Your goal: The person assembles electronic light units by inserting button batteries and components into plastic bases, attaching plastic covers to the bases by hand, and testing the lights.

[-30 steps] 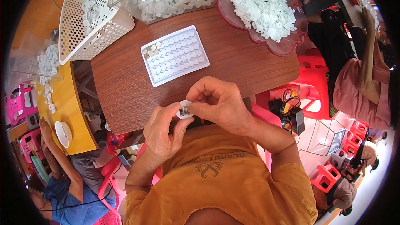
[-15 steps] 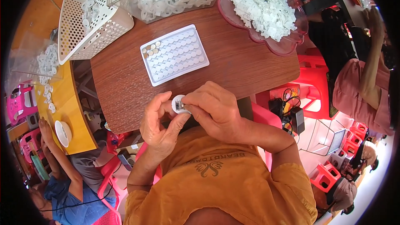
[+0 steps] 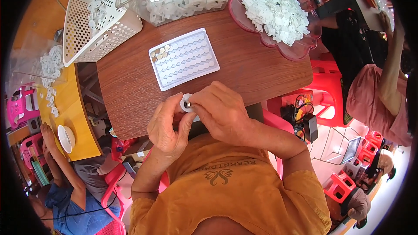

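Left hand [image 3: 167, 130]: your thumb and fingers pinch the rim of the white round piece [image 3: 183, 103], likely so its dark opening faces up at you
Right hand [image 3: 224, 113]: your bent fingertips press at the piece's right side; whether they pinch something small, you cannot tell from here
White round piece: between both hands, near the table's [image 3: 261, 74] close edge, probably held there for easy viewing
Tray [image 3: 190, 78]: just beyond your hands, seemingly for short reaches, silver discs [image 3: 162, 50] in its far left corner
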`<state>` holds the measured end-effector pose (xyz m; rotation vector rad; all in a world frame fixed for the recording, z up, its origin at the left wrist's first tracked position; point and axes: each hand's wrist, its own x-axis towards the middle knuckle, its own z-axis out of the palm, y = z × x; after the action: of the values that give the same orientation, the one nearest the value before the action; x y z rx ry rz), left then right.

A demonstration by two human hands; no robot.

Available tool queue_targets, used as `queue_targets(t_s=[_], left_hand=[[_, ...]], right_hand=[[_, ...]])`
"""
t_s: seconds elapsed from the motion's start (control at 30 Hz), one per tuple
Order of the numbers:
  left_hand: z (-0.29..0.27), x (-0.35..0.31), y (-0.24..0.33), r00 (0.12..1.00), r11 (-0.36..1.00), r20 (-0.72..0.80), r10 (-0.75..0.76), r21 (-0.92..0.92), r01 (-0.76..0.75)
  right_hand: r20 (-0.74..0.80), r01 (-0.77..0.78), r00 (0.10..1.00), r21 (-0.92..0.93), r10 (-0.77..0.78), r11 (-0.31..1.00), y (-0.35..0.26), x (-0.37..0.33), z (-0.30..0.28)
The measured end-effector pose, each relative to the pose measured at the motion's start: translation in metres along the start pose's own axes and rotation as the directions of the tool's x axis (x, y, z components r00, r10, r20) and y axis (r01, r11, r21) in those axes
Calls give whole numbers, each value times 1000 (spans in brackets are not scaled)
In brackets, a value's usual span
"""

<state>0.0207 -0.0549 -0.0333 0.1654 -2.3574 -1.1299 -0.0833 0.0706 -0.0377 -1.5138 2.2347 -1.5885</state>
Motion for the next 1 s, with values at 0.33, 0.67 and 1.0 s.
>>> queue_targets(t_s=[0.33,0.67,1.0], left_hand=[[3,19,-3,976,953,-9,218,220,-211],[-3,38,-7,994,991,-61,87,107,-80],[-7,31,-6,999,1000,-54,3,6,-3]], right_hand=[[58,-481,848,498,526,721,2,9,11],[-25,-426,819,643,573,636,1,22,10],[-214,-325,881,378,423,867,4,13,22]])
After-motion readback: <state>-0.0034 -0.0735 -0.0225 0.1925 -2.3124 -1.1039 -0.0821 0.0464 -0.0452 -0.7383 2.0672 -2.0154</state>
